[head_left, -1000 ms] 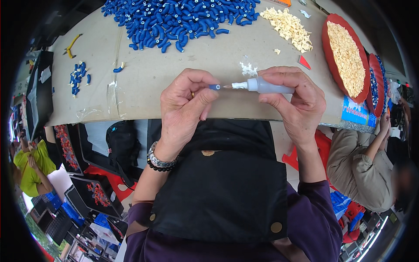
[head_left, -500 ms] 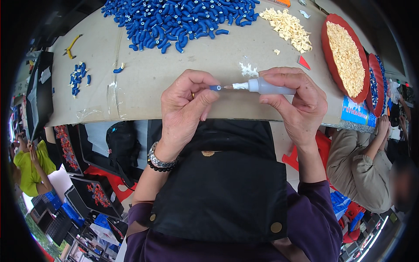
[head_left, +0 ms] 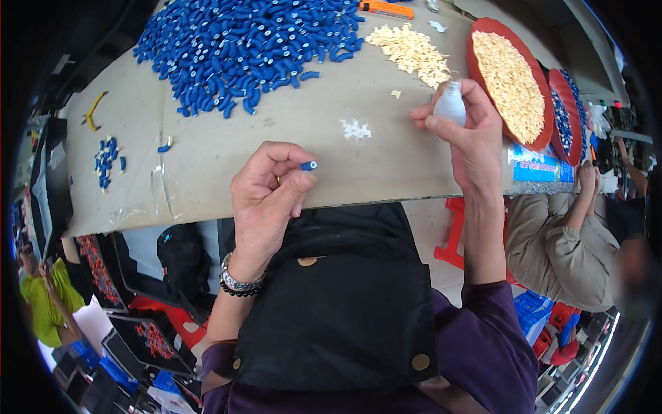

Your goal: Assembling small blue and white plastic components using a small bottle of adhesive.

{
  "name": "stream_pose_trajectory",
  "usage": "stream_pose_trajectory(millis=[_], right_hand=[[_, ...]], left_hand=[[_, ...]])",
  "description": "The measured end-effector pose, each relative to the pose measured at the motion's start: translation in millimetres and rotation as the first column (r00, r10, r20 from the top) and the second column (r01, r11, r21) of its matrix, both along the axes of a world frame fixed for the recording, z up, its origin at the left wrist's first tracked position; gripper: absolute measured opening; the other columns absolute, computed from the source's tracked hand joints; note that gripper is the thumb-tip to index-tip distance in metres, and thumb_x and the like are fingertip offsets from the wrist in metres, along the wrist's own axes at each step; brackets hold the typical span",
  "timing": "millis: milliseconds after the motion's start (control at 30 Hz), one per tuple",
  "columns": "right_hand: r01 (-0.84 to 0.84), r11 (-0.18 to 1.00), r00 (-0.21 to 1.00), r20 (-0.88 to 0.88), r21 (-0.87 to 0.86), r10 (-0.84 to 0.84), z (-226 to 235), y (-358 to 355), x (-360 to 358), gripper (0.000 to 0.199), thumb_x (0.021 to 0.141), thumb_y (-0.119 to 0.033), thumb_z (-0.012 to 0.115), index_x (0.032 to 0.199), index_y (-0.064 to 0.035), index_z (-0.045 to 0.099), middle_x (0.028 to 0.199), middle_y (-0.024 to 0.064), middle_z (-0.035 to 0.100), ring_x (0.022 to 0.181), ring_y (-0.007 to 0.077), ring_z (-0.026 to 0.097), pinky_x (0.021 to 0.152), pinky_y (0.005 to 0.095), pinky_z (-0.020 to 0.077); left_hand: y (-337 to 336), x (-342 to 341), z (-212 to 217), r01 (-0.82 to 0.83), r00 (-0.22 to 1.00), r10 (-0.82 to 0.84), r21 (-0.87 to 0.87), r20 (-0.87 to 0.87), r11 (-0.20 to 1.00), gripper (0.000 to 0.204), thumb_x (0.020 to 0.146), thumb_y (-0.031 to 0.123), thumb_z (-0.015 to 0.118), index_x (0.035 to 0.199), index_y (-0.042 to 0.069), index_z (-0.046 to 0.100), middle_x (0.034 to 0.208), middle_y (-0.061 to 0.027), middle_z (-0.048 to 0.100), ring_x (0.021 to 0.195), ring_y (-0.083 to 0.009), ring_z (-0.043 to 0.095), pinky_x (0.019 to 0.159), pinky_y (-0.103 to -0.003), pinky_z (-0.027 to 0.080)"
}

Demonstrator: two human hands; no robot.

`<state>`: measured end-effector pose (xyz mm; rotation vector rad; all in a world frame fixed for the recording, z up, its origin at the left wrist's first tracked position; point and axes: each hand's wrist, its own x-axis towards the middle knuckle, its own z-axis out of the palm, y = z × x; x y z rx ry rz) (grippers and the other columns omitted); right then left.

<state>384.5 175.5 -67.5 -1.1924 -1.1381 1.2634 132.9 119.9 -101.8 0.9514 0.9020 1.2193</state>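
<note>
Between the thumb and fingers of my left hand (head_left: 265, 190) is a short blue tube piece (head_left: 308, 165), its whitish end facing right. My right hand (head_left: 476, 138) is wrapped round a small translucent squeeze bottle (head_left: 451, 107), held apart from the tube piece, just in front of a pile of cream-coloured chips (head_left: 410, 52). A white smear (head_left: 356, 129) marks the tabletop between my hands. Beyond them lies a big heap of blue tube pieces (head_left: 241, 52).
At the right, a red tray (head_left: 474, 62) holds many cream chips, beside another red tray (head_left: 555, 86) with blue pieces. On the left are a yellow-handled tool (head_left: 91, 114), a cluster of blue pieces (head_left: 107, 162) and a cream-tipped one (head_left: 165, 145). Another person (head_left: 562, 255) sits at right.
The bottle's tip was at the blue piece's end. My right hand has drawn it away to the right and far side, turning it. The view has shifted; my left hand keeps the piece.
</note>
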Motion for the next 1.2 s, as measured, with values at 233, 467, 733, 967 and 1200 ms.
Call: stream_pose_trajectory(millis=[233,467,733,967,1200], right_hand=[[-0.048,0.986,0.706,0.703,0.161,-0.080,-14.9,29.3,4.6,0.024,0.078,0.002,0.068,0.096,-0.0031,0.053,0.083,0.0011,0.051,0.065,0.0058,0.049,0.058,0.0218,0.0418],[-0.126,0.960,0.718,0.691,0.249,-0.085,-11.0,40.0,3.1,0.020,0.077,-0.007,0.074,0.094,-0.0035,0.066,0.083,-0.0013,0.057,0.075,0.0079,0.053,0.068,0.0231,0.0423],[-0.032,0.999,0.950,0.309,-0.018,0.036,-4.2,38.8,6.6,0.016,0.077,-0.007,0.073,0.090,-0.0033,0.064,0.085,0.0000,0.061,0.075,0.0082,0.056,0.069,0.0232,0.0444],[-0.194,0.926,0.679,0.726,0.324,-0.111,-12.7,42.6,-5.3,0.013,0.075,-0.009,0.070,0.087,-0.0041,0.067,0.081,0.0089,0.064,0.075,0.0242,0.062,0.069,0.0354,0.0476],[-0.407,0.886,0.304,0.948,0.221,-0.097,-13.6,44.6,-10.5,0.015,0.074,-0.007,0.070,0.088,-0.0030,0.065,0.087,0.0135,0.062,0.084,0.0330,0.061,0.075,0.0421,0.0478]], left_hand=[[2.0,5.7,2.8,0.021,0.999,-0.018,-0.079,0.037,0.997,0.014,0.086,-0.001,0.064,0.098,0.000,0.057,0.082,-0.0038,0.062,0.051,-0.0023,0.043,0.043,-0.017,0.032],[-0.6,2.3,-1.0,0.063,0.998,-0.061,-0.078,0.027,0.995,0.014,0.086,-0.001,0.064,0.098,0.000,0.057,0.080,-0.0035,0.062,0.051,-0.0023,0.045,0.042,-0.017,0.032],[-2.2,0.0,-7.7,0.083,0.996,-0.081,-0.068,0.033,0.994,0.013,0.086,0.000,0.064,0.097,0.000,0.057,0.073,-0.0019,0.060,0.050,-0.0025,0.046,0.042,-0.016,0.031],[-1.8,0.4,-6.1,0.085,0.996,-0.083,-0.067,0.031,0.994,0.014,0.086,0.000,0.064,0.098,0.000,0.056,0.072,-0.0019,0.059,0.050,-0.0025,0.046,0.042,-0.016,0.031],[-0.4,1.3,-7.9,0.074,0.997,-0.072,-0.081,0.027,0.994,0.015,0.086,-0.001,0.063,0.099,-0.002,0.056,0.075,-0.0030,0.060,0.050,-0.0027,0.046,0.042,-0.017,0.031]])
